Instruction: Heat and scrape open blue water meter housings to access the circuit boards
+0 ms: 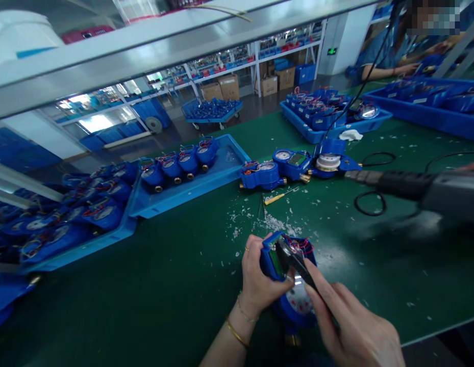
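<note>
My left hand (pixel 255 283) is wrapped round the far left side of a blue water meter (pixel 277 306), its thumb lying across the middle. The meter is tilted toward me, with a round clear dial in its near part and a green display and red wires in its open far part. My right hand (pixel 347 316) grips a slim black hand tool (pixel 303 270), whose end reaches into the open part beside the display. What kind of tool it is I cannot make out. A yellow-handled screwdriver (pixel 274 199) and white plastic shavings (pixel 275 224) lie beyond the meter.
Further water meters (pixel 259 176) stand past the screwdriver. A blue tray (pixel 183 196) holds several more at the left. A blurred grey heat gun-like tool (pixel 431 191) juts in from the right, with black cable loops. A co-worker's hand (pixel 407 70) is at the far right.
</note>
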Available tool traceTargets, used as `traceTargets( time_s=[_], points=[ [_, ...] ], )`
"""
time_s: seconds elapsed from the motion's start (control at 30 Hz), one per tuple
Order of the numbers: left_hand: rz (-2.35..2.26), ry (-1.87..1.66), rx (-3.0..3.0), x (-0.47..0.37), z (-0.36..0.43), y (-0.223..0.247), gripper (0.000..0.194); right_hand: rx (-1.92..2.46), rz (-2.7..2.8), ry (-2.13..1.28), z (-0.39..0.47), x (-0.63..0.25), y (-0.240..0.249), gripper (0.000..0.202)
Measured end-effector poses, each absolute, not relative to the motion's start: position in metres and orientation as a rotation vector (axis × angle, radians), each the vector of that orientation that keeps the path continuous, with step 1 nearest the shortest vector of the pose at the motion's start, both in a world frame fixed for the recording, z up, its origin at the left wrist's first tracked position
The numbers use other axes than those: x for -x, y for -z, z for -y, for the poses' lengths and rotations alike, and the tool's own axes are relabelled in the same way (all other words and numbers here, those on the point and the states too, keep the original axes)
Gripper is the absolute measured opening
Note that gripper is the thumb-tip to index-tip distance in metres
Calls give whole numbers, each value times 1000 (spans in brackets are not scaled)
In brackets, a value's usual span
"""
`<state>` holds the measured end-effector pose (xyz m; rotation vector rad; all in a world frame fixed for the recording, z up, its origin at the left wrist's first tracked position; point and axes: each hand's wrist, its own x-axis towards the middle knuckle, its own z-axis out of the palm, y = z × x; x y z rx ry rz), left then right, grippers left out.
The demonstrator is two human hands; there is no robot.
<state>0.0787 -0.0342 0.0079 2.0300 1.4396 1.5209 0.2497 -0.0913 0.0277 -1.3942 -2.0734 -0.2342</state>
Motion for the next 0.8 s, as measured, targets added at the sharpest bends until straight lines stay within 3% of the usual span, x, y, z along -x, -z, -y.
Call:
traceTargets(
  time_s=[0.4, 0.8],
  points=[
    [-1347, -1464, -1887, -70, 33, -4, 46, 1122, 2278, 122, 74, -301, -54, 47],
    [-1226, -1454, -1979, -66, 28, -2, 57, 979, 2425, 331, 57, -316, -64, 48]
  ],
)
